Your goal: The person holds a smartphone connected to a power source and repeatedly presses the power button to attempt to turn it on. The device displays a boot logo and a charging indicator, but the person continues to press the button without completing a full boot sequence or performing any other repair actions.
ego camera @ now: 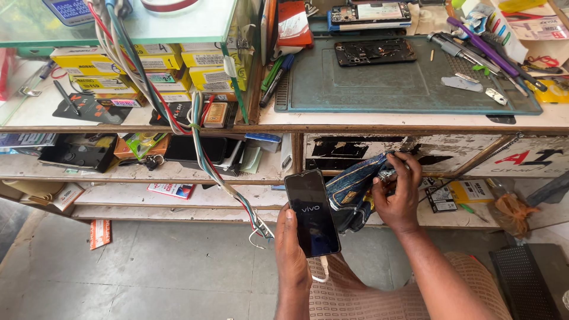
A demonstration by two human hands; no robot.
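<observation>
Phone (312,212) upright in my left hand (291,249), fingers wrapped behind it, screen lit, cable (323,269) plugged below. Right hand (396,195) pinches denim cloth (349,186) just beside it. I judge wiping not begun. Opened phone (374,51) waits on mat (379,89).

black phone (312,213), blue denim cloth (354,188), teal mat (391,86) upper right, yellow boxes (148,68) upper left, grey floor (148,266)
</observation>
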